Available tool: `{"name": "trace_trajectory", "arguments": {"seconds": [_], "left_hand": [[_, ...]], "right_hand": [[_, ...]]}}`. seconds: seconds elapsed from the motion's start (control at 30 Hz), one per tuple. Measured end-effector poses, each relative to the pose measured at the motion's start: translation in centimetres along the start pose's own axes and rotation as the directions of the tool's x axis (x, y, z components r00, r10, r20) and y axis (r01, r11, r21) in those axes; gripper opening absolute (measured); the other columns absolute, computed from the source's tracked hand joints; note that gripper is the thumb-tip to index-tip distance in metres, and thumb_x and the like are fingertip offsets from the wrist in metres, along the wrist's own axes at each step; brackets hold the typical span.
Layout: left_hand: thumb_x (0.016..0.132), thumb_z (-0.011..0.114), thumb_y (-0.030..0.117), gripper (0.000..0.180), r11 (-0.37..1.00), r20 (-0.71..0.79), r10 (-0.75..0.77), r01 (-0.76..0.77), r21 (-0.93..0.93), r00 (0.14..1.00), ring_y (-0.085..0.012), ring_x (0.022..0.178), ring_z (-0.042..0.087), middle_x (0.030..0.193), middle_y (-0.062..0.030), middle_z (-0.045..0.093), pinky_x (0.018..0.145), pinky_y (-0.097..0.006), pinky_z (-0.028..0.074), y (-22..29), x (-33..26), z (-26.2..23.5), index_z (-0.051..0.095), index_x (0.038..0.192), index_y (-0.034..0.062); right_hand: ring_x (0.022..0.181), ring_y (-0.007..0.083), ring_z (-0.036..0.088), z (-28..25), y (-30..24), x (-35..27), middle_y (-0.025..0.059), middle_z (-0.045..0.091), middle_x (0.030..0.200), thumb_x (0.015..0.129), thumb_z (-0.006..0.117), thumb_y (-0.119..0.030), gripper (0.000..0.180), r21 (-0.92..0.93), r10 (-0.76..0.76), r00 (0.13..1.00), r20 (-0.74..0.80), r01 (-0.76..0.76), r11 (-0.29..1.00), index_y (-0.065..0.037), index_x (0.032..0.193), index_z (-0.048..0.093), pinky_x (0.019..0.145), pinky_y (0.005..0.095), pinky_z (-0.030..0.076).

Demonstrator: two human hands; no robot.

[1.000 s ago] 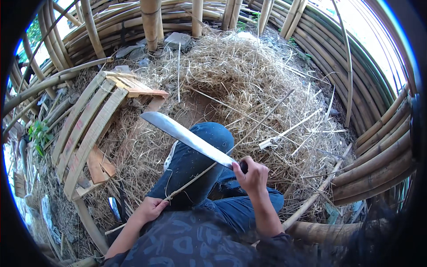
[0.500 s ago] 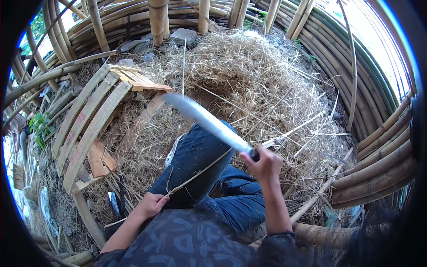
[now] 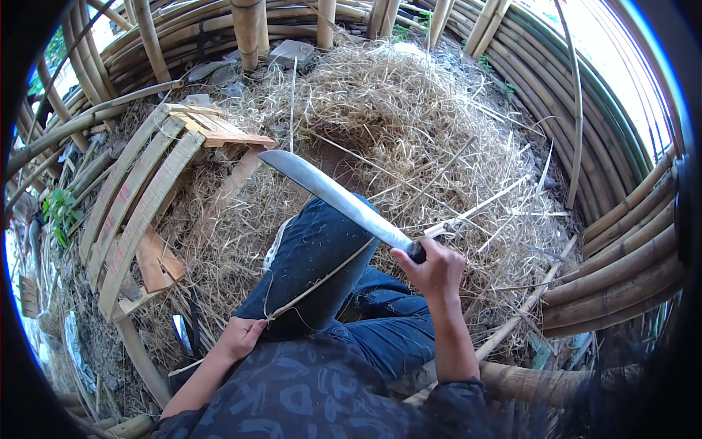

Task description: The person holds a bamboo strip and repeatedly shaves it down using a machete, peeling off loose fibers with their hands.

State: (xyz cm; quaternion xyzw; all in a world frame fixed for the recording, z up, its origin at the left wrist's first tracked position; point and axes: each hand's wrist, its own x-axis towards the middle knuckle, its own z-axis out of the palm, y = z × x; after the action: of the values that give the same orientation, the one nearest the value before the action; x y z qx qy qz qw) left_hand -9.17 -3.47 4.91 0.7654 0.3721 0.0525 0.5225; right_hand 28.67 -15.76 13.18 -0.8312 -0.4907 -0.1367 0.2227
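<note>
My right hand is closed around the dark handle of a machete. Its long steel blade points up and to the left, above my raised knee in jeans. A thin bamboo strip slants across that leg, its near end pinched in my left hand. Toward the right the strip reaches the blade close to the handle; whether they touch, I cannot tell. A paler split piece lies beyond my right hand, and whether it belongs to the same strip is unclear.
A heap of curly bamboo shavings covers the ground ahead. At the left a slatted wooden crate lies tilted. Bamboo poles are stacked along the right and back behind upright posts. A thick pole lies close on my right.
The machete blade, blurred before, is now sharp and slightly lower and further left. My left hand and the strip's held end have shifted a little left. Both grips are kept.
</note>
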Motion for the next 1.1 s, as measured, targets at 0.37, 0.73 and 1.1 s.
{"name": "trace_trajectory", "arguments": {"seconds": [0.37,0.73,1.1], "left_hand": [[0.095,0.053,0.028,0.039,0.999,0.039,-0.043,0.043,0.017,0.998,-0.0138,0.05,0.038,0.052,-0.0121,0.046,0.049,-0.033,0.036,-0.4,0.2,0.0,0.059,0.073,-0.004],[0.096,0.051,0.031,0.043,1.0,0.033,-0.016,0.017,-0.012,0.999,-0.0153,0.049,0.039,0.051,-0.012,0.045,0.049,-0.033,0.036,-0.6,0.3,0.2,0.059,0.071,-0.0034],[0.097,0.047,0.028,0.045,0.992,-0.04,0.023,-0.027,-0.123,0.999,-0.0156,0.05,0.046,0.053,-0.0085,0.053,0.051,-0.032,0.039,-0.9,0.0,0.7,0.058,0.066,-0.0031]], "right_hand": [[0.048,0.0257,0.061,-0.2,0.4,-0.2,0.0086,0.057,0.053,0.077,0.061,-0.067,0.06,0.031,-0.048,0.999,0.009,0.047,0.998,-0.008,0.064,0.055,0.046,0.0361,0.045],[0.044,0.0239,0.058,0.4,2.3,0.6,0.0058,0.054,0.05,0.079,0.056,-0.07,0.062,-0.017,-0.003,1.0,-0.012,0.003,1.0,-0.01,0.062,0.054,0.045,0.0364,0.046],[0.045,0.0176,0.057,0.1,7.2,5.0,0.0038,0.056,0.05,0.083,0.055,-0.066,0.06,-0.04,0.315,0.949,0.024,-0.314,0.949,-0.01,0.062,0.055,0.046,0.032,0.045]]}}
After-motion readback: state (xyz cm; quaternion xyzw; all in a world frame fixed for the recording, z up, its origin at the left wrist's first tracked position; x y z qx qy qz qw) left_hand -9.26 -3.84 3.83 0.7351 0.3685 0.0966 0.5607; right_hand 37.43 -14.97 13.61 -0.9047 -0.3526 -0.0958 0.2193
